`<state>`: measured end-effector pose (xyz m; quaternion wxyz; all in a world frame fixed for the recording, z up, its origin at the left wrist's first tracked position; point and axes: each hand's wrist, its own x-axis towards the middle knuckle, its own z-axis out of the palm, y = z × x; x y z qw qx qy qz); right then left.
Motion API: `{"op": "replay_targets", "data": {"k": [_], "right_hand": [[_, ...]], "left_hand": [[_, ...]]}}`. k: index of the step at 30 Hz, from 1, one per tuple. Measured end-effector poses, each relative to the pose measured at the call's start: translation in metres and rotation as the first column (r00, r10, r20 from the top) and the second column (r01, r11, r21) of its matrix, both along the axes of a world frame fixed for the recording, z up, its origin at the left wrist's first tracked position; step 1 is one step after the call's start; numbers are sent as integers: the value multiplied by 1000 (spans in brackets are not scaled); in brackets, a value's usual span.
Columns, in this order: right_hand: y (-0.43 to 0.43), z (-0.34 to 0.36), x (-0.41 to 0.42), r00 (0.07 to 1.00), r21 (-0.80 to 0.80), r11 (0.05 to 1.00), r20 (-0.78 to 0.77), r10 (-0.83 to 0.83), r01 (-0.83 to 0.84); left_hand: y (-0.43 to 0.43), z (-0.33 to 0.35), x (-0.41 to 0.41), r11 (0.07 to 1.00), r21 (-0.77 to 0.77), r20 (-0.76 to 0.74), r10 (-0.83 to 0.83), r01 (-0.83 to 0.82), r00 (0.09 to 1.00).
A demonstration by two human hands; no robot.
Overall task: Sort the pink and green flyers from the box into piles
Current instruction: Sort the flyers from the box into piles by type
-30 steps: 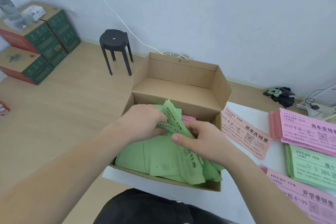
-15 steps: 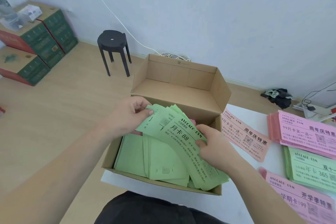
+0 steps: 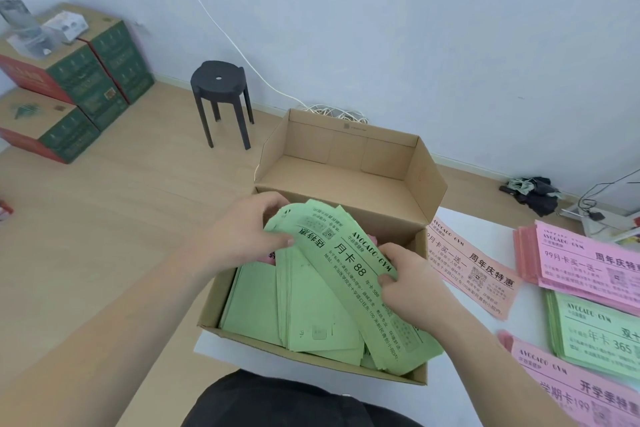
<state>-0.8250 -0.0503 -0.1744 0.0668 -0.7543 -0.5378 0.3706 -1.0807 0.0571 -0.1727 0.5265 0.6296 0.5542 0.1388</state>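
I'm holding a sheaf of green flyers [image 3: 349, 263] over the box [image 3: 329, 177], my left hand [image 3: 249, 239] grip pinching its far end and my right hand [image 3: 412, 284] curling round its edge. A pink pile [image 3: 588, 260] and a green pile [image 3: 595, 333] are already lying on the counter [image 3: 526, 307]. Many flyers are waiting in the box, mostly green.

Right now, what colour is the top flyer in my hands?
The top flyer is green with black print; the head view shows it best.

Paper and cardboard
Thin matt green flyers [image 3: 322, 315], dull brown cardboard box [image 3: 329, 177]; smooth black plastic stool [image 3: 218, 80] far left on pale wood floor [image 3: 121, 218].
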Motion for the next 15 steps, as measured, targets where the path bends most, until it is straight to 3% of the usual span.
{"op": "replay_targets", "data": {"k": [4, 6, 9, 11, 15], "right_hand": [[0, -2, 1, 998, 3, 1000, -56, -26, 26], [0, -2, 2, 994, 12, 998, -96, -53, 55], [2, -2, 3, 988, 14, 996, -127, -90, 92], [3, -1, 2, 988, 11, 996, -125, -92, 94], [2, 2, -2, 1000, 45, 999, 9, -30, 29]], "left_hand": [[1, 7, 9, 998, 53, -24, 35, -33, 999], [7, 8, 6, 985, 115, 55, 121, -127, 991], [3, 4, 11, 922, -106, 414, 382, -373, 826], [-11, -6, 23, 890, -227, 469, 455, -395, 757], [-32, -31, 40, 938, -22, 317, 335, -346, 887]]}}
